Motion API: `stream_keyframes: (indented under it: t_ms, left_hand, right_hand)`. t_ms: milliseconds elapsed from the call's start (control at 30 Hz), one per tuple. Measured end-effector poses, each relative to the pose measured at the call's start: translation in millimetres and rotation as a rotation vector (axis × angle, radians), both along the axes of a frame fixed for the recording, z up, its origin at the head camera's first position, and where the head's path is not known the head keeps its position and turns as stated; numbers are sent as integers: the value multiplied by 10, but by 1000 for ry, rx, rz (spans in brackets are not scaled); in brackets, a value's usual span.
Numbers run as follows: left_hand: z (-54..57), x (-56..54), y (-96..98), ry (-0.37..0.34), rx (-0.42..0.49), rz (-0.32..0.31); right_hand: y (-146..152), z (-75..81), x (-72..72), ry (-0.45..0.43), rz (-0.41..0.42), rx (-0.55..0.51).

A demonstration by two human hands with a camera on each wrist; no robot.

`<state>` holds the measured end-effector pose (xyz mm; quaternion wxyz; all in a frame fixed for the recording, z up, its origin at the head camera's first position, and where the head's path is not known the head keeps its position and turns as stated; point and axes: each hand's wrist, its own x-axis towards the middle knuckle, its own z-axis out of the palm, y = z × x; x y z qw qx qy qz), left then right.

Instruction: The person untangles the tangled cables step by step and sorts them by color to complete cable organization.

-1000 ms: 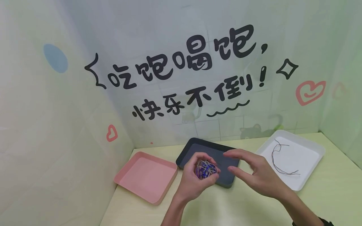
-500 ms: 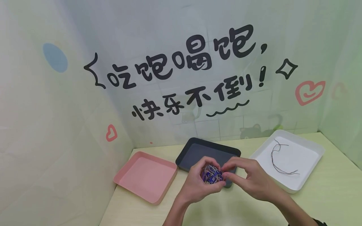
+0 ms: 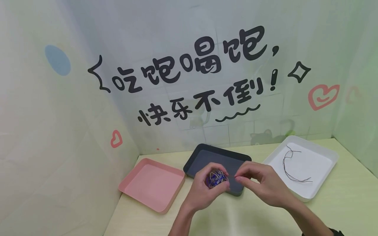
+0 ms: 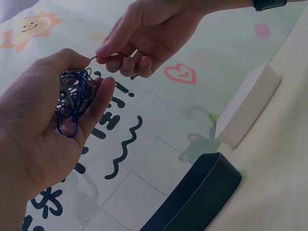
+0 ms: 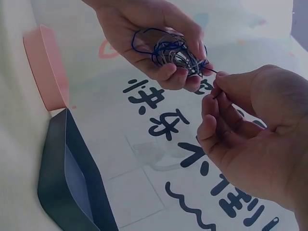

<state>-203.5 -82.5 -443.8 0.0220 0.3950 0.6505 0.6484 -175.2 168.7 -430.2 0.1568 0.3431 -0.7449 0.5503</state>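
Observation:
In the head view my left hand [image 3: 198, 194] cups a tangled ball of blue and pale wires [image 3: 218, 179], its fingers and thumb curled round it. To the right, my right hand [image 3: 265, 186] pinches a thin dark strand [image 5: 212, 70] between thumb and index finger. In both wrist views this strand runs from the ball to the right fingertips. A loop of blue wire hangs from the tangle [image 4: 74, 98] in the left wrist view. Both hands are raised in front of the dark tray [image 3: 195, 160]. Part of the ball is hidden by the left fingers.
A pink tray [image 3: 173, 171] stands on the pale table [image 3: 224, 219] at the left. At the right is a white tray [image 3: 323, 164], with thin brown strands [image 3: 284, 167] lying in it. A printed curtain [image 3: 189, 26] hangs behind the table.
My right hand first came in to the ball and closed its fingertips on a strand. Since then the hands have drawn slightly apart, the left with the ball moving a little left.

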Motion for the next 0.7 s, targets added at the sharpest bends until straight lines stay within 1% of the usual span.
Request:
stream_keyframes:
  t_ms: [67,133,267,400,500,633,700]
  left_hand:
    - [12,-3,-15,11,18,-10]
    - [22,-7,-33,27,26,-7]
    - [37,-12,-77,46,27,33]
    - [41,-26,-121,52,34,76]
    - [54,-30,-151,44,28,112]
    - [80,-28,-186,5,13,162]
    - [86,-31,-200,-12,7,169]
  right_hand:
    - [22,9,-4,3,-12,3]
    - [49,20,-4,-9,-38,10]
    - [111,31,-9,-23,-84,12]
    - [179,36,-27,-10,-128,18]
    - [229,47,-34,-8,-156,20]
    - [286,74,-27,2,-206,14]
    - [313,86,-23,13,-230,19]
